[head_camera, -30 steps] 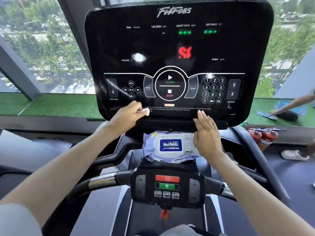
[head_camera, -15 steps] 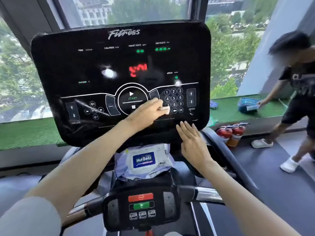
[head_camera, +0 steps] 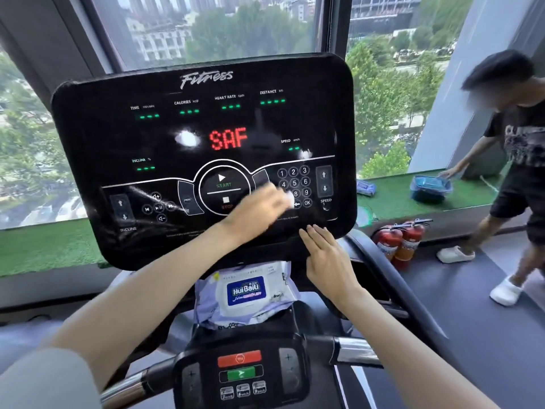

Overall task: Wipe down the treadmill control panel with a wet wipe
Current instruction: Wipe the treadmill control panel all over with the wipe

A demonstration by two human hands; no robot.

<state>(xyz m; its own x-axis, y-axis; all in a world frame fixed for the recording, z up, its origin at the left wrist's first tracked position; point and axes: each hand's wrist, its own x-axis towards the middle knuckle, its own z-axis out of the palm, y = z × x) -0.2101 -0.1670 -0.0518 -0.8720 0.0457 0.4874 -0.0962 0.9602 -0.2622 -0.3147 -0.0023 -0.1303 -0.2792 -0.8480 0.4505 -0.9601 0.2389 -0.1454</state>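
The black treadmill control panel (head_camera: pixel 165 137) fills the middle of the view and shows red letters SAF. My left hand (head_camera: pixel 259 211) holds a small white wet wipe (head_camera: pixel 290 197) against the panel, at the lower left of the number keypad, and is blurred by motion. My right hand (head_camera: pixel 324 258) lies flat with straight fingers on the panel's lower edge, below the keypad. A pack of wet wipes (head_camera: pixel 246 290) with a blue label sits in the tray under the panel.
A lower handlebar console (head_camera: pixel 240 376) with red and green buttons is near me. Two red fire extinguishers (head_camera: pixel 398 243) stand at the right by the window ledge. A person (head_camera: pixel 519 160) in dark clothes reaches to a blue bag (head_camera: pixel 430 187) on the green turf ledge.
My left hand has slid the wipe rightward along the lower panel, from the left buttons to the keypad. My right hand stayed on the panel's lower edge. The view turned right.
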